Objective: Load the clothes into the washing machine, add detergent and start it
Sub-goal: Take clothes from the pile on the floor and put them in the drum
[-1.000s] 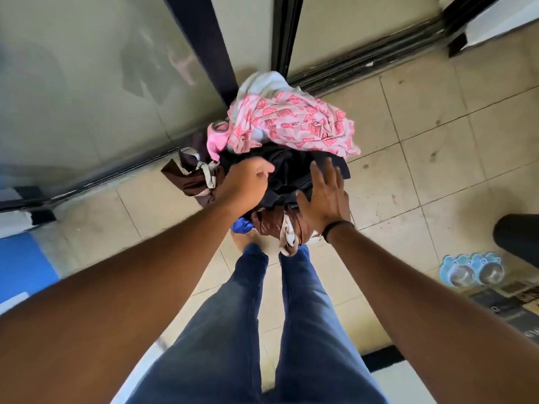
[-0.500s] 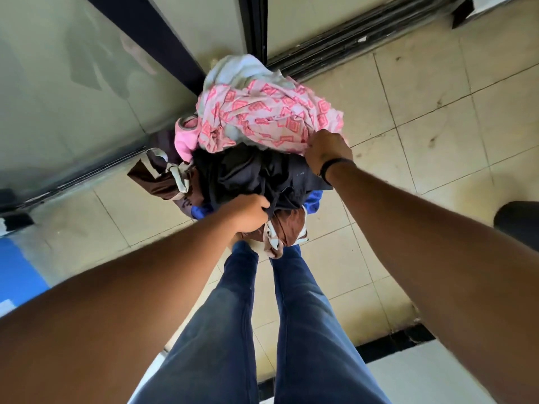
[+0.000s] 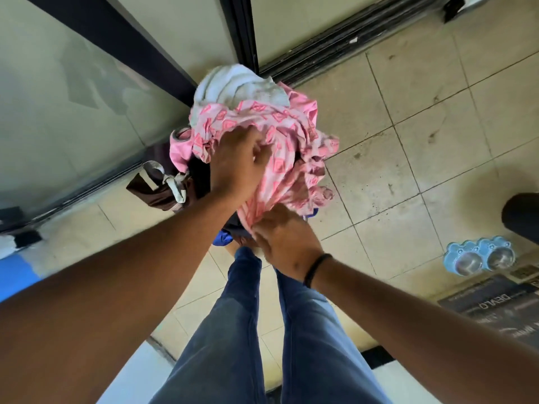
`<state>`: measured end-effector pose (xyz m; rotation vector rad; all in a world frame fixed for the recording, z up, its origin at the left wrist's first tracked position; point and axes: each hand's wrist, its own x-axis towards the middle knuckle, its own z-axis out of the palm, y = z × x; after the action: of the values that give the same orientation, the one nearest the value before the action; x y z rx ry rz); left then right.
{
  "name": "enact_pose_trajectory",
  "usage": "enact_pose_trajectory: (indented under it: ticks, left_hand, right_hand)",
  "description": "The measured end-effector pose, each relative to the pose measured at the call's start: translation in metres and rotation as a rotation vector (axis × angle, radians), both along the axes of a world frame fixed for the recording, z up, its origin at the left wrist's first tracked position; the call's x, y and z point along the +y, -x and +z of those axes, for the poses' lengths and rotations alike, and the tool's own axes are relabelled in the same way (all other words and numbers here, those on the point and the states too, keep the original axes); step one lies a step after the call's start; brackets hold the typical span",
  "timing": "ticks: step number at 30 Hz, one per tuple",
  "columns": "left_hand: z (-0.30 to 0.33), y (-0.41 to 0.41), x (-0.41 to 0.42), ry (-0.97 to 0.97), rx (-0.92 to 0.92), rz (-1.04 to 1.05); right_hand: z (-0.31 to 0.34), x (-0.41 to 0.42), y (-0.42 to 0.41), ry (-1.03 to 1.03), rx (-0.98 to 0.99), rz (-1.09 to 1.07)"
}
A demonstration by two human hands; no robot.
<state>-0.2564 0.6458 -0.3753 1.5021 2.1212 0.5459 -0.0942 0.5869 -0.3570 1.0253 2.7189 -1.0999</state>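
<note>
Pink patterned fabric [image 3: 294,135] tops a bundle of laundry [image 3: 250,147] held above a tiled floor [image 3: 408,158], just in front of a dark-framed sliding glass door [image 3: 87,106]. The left hand [image 3: 237,166] presses down into the bundle from above, fingers curled into the pink cloth. The right hand [image 3: 284,242], a dark band [image 3: 316,269] at its wrist, pinches the lower edge of the same cloth on the side of the bundle away from the door.

No washing machine is in view, so the work appears to be at its first step: gathering and carrying the load. Next comes getting the whole armful to the drum, which likely calls for a firmer hold from beneath, since several pieces hang loose.

Soft and crumpled, the bundle mixes colours. A pale, whitish towel-like piece [image 3: 239,86] sits on the door side of the pink cloth, a brown garment with a cream drawstring [image 3: 163,185] droops towards the door, and a patch of blue fabric [image 3: 223,237] shows underneath, next to the person's jeans [image 3: 239,330]. A dark garment [image 3: 199,176] is partly hidden in the middle.

Well away from the door, a pale blue twin pet bowl [image 3: 478,256] stands on the floor beside a printed mat [image 3: 495,304].
</note>
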Motion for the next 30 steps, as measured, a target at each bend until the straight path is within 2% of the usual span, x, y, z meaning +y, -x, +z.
enact_pose_trajectory:
  ticks: [1, 3, 5, 8, 10, 12, 13, 15, 18, 19, 21, 25, 28, 30]
  left_hand:
    - [0.0, -0.006, 0.006, 0.02, 0.004, -0.078]
    - [-0.003, -0.021, 0.011, 0.19, 0.064, -0.17]
    - [-0.011, -0.033, 0.01, 0.415, 0.153, -0.178]
    - [-0.025, -0.037, 0.0, 0.582, 0.248, -0.157]
    - [-0.03, -0.033, -0.009, 0.547, 0.255, -0.155]
    - [-0.027, -0.028, -0.016, 0.429, 0.189, -0.125]
    - [-0.022, -0.025, -0.019, 0.361, 0.144, -0.103]
    - [-0.012, -0.019, -0.028, 0.243, 0.075, -0.115]
    - [-0.001, -0.016, -0.049, 0.174, 0.043, -0.161]
    - [0.001, -0.016, -0.057, 0.169, 0.047, -0.17]
    - [0.003, -0.018, -0.073, 0.146, 0.063, -0.183]
    - [0.005, -0.027, -0.096, 0.101, 0.044, -0.2]
    - [0.005, -0.028, -0.103, 0.144, 0.023, -0.16]
    - [0.006, -0.026, -0.105, 0.173, 0.004, -0.113]
  right_hand:
    - [-0.002, -0.007, 0.001, 0.021, 0.011, 0.036]
    - [-0.003, -0.016, 0.006, 0.055, 0.015, 0.113]
    - [-0.003, -0.015, 0.012, 0.098, -0.011, 0.156]
    - [0.002, -0.004, 0.016, 0.184, -0.065, 0.129]
    - [0.012, 0.009, 0.017, 0.355, -0.193, 0.066]
    - [0.02, 0.026, 0.015, 0.547, -0.368, -0.021]
    - [0.022, 0.036, 0.014, 0.568, -0.423, -0.086]
    - [0.02, 0.054, 0.01, 0.511, -0.453, -0.315]
    - [0.005, 0.079, 0.002, 0.274, -0.284, -0.675]
    - [-0.001, 0.085, -0.001, 0.204, -0.233, -0.698]
    - [-0.014, 0.098, -0.003, 0.142, -0.236, -0.597]
    - [-0.039, 0.107, 0.007, 0.28, -0.43, -0.316]
    - [-0.036, 0.096, 0.022, 0.318, -0.4, -0.367]
    - [-0.023, 0.085, 0.032, 0.174, -0.212, -0.479]
